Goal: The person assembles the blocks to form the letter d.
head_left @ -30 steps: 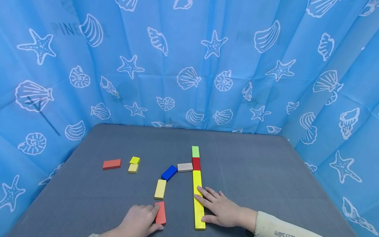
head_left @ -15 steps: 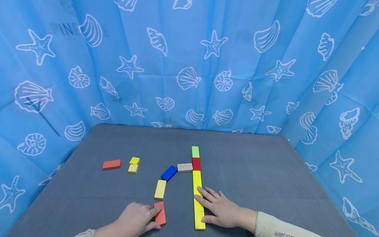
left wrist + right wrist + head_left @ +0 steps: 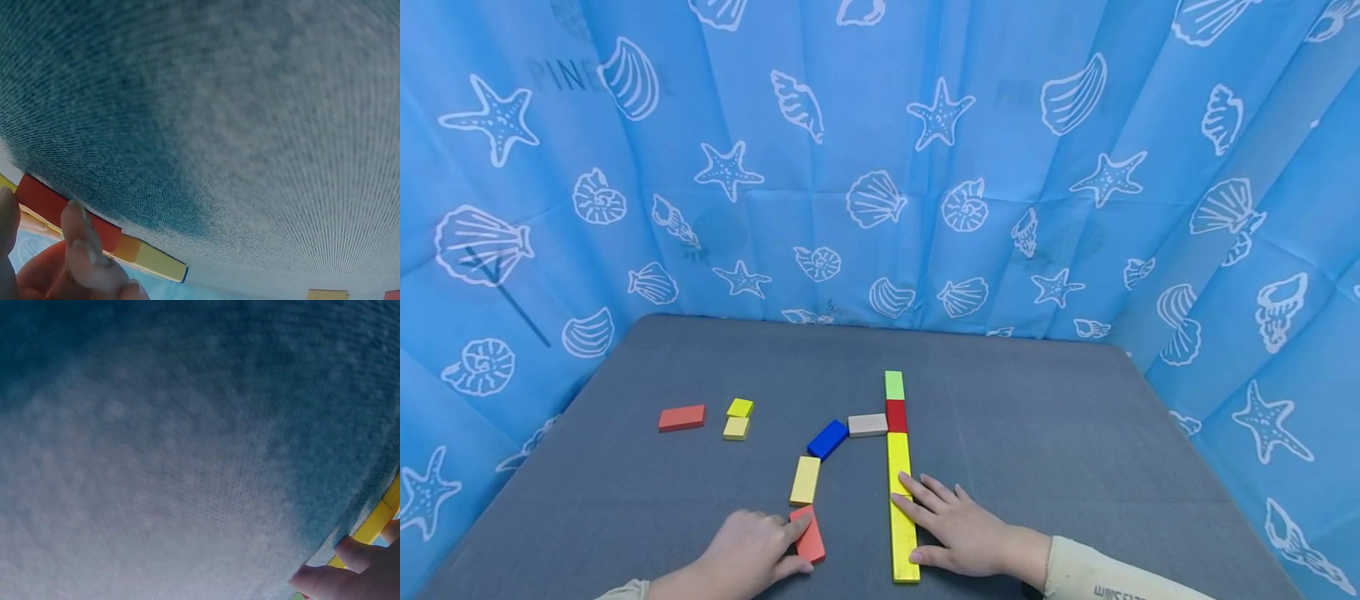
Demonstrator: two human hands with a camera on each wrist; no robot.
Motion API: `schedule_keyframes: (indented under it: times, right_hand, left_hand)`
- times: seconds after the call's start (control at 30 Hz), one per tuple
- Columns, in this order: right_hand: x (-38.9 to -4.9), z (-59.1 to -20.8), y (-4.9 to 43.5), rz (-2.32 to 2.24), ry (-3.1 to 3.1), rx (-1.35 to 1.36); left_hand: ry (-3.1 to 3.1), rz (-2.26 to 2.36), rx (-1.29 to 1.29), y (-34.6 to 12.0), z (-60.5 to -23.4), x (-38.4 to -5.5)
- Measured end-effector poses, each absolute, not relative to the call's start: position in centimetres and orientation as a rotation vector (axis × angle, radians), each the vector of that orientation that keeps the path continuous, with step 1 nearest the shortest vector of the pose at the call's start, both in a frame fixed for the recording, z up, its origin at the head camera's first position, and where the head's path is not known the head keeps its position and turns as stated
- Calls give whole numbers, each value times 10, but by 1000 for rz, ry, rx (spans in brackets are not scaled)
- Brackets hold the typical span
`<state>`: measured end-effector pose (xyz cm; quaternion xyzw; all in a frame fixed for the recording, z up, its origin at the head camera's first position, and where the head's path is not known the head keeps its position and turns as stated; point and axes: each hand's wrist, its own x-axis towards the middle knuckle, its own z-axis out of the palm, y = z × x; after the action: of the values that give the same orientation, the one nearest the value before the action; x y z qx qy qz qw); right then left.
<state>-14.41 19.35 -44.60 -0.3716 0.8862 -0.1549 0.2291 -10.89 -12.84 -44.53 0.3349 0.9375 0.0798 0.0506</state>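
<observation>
The left hand [image 3: 743,546] is pinching the coral block [image 3: 812,543]; light pressure is probably serving best. The right hand [image 3: 961,532], fingers [image 3: 921,491] loosely spread, is resting on yellow blocks [image 3: 898,454].

Your blocks [image 3: 811,546] look like painted wood, smooth and mostly matt. The table [image 3: 1015,417] under them has a matt, clothlike surface, finely ribbed up close. The curtain [image 3: 917,237] facing you looks thin, smooth and softly shiny, cloth or plastic being hard to tell; your sleeve [image 3: 1078,567] is matt cloth.
</observation>
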Motion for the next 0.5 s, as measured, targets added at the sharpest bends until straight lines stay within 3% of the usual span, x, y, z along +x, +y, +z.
schedule_keyframes:
  times: [0.5]
  right_hand:
    - [-144, -446, 194, -434, 2439, -1031]
  left_hand:
    - [2930, 336, 967, -135, -447, -112]
